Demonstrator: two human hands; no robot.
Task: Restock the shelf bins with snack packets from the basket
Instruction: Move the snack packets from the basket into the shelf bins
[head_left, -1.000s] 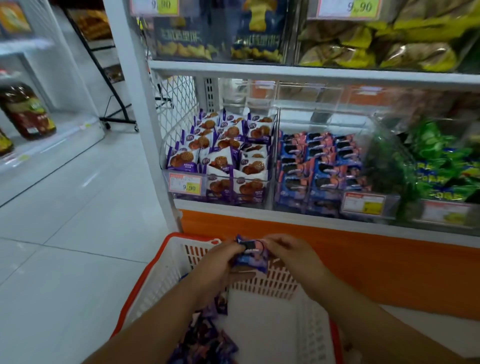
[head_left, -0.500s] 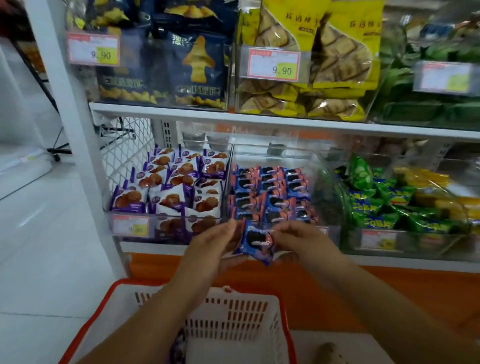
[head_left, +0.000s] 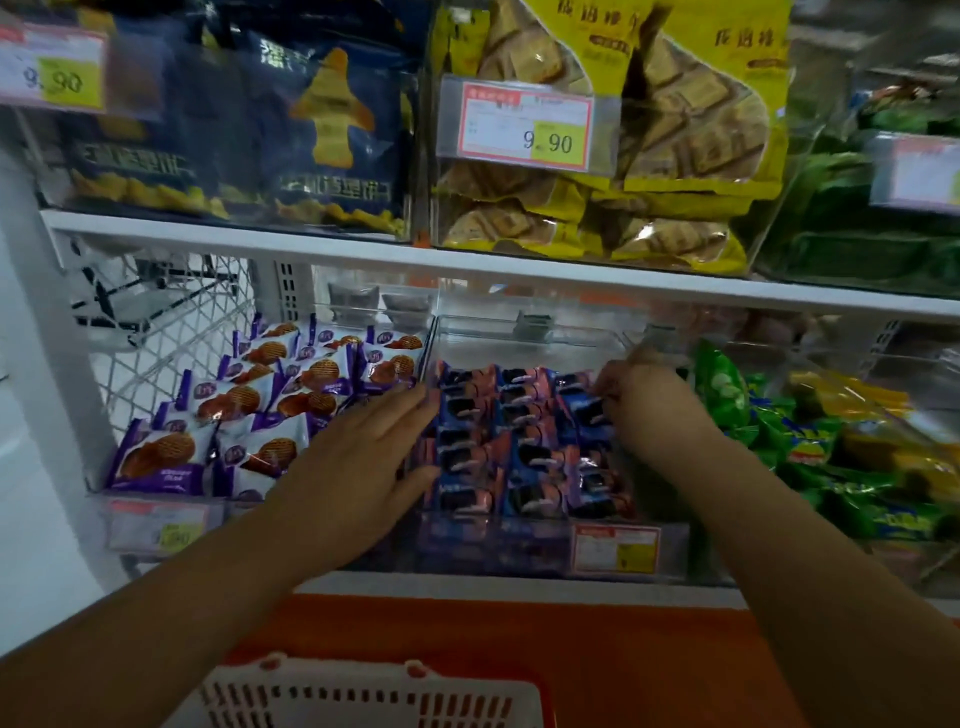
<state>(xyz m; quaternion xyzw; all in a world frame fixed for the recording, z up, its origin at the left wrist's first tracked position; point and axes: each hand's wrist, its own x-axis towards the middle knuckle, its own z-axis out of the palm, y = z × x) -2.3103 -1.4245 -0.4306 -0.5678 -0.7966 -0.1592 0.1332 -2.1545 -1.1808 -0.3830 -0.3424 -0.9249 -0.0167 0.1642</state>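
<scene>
price tag 9.90 | wire mesh panel left | orange base panel

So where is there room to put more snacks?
The bare strip at the back of the middle bin, between the blue packets and its rear wall. Its front is packed, with the left hand and right hand at either side. The purple packets and green packets crowd their bins.

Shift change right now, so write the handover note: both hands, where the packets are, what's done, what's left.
Left hand: straight fingers press the left row of blue packets in the middle bin.
Right hand: fingers curled on a blue packet at the right row.
Done: three rows fill the bin's front; its back is bare.
Left: seat that packet, then fetch more from the basket; its contents are out of view.
</scene>
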